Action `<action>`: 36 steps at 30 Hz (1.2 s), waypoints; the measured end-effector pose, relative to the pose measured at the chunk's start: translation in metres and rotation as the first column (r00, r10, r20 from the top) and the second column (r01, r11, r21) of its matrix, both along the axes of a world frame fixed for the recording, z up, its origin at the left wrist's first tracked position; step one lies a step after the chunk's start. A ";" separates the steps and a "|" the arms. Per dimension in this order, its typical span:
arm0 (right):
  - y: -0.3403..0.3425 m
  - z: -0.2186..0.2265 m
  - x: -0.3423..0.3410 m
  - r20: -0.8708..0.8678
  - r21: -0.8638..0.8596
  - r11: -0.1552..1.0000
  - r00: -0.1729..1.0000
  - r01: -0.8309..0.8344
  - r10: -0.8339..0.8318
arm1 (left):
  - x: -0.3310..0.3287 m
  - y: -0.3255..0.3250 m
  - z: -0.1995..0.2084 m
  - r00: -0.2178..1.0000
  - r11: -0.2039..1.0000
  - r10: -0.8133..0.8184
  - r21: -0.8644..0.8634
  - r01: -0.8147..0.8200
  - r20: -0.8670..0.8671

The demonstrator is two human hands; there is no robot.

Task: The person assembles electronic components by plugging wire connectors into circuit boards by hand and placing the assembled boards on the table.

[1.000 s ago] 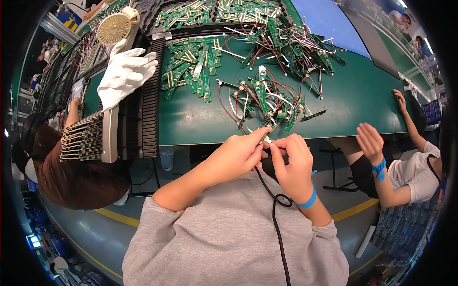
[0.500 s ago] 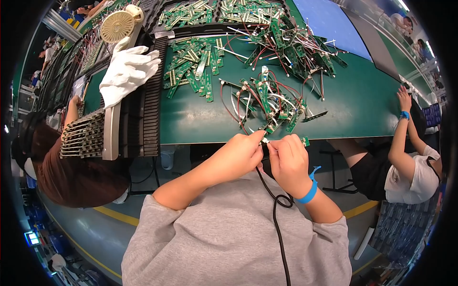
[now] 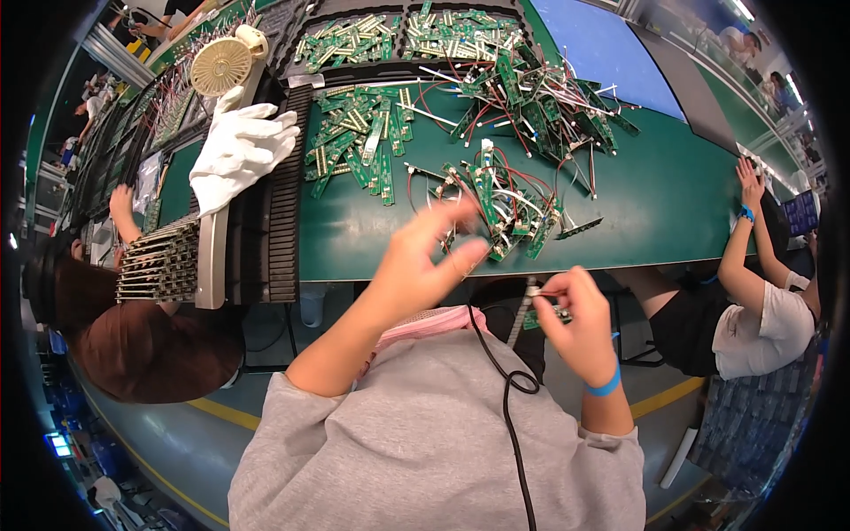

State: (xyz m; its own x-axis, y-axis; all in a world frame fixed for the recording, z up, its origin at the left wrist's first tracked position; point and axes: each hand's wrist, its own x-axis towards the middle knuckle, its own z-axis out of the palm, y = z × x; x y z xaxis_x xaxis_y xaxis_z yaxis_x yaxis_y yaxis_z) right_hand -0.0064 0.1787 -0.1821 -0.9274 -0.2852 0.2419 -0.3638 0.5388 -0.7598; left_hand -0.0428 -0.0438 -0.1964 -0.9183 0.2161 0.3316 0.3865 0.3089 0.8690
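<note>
The right hand (image 3: 575, 319) is pinched shut, thumb and forefinger gripping a small green circuit board with a metal end (image 3: 544, 311), held below the near edge of the green work table (image 3: 673, 203), just above the person's lap. A blue wristband (image 3: 606, 386) circles that wrist. The left hand (image 3: 429, 257) is raised over the table edge with fingers spread and loosely curled, holding nothing; it is blurred, so finer detail cannot be told. Its fingertips are near a tangled heap of green circuit boards with red, white and black wires (image 3: 496, 199) lying on the table just beyond. A black cable (image 3: 509, 398) loops down over the person's grey sweatshirt (image 3: 425, 442). Further out, a larger pile of wired boards (image 3: 540, 97) and loose green board strips (image 3: 359, 146) cover the table top. To the left, a white cloth glove (image 3: 239, 150) rests on a black ribbed tray (image 3: 274, 230), beside a round cream fan (image 3: 221, 66). Another person's hand (image 3: 751, 177) rests on the table's right end
</note>
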 end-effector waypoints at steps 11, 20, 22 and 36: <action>0.041 -0.074 -0.057 -0.081 -0.082 0.905 0.902 0.418 -0.424 | -0.022 0.047 -0.067 0.986 0.755 0.067 -0.638 -0.151 -0.154; 0.044 -0.081 -0.051 -0.101 -0.094 0.901 0.896 0.424 -0.433 | -0.023 0.089 -0.080 0.988 0.876 -0.040 -0.482 -0.036 -0.147; 0.050 -0.082 -0.047 -0.095 -0.122 0.877 0.875 0.464 -0.476 | -0.023 0.099 -0.077 0.991 0.902 -0.068 -0.431 0.011 -0.115; 0.207 -0.097 -0.077 -0.077 -0.128 0.663 0.659 0.738 -0.748 | -0.063 0.278 -0.095 0.972 0.959 -0.160 -0.259 0.112 -0.173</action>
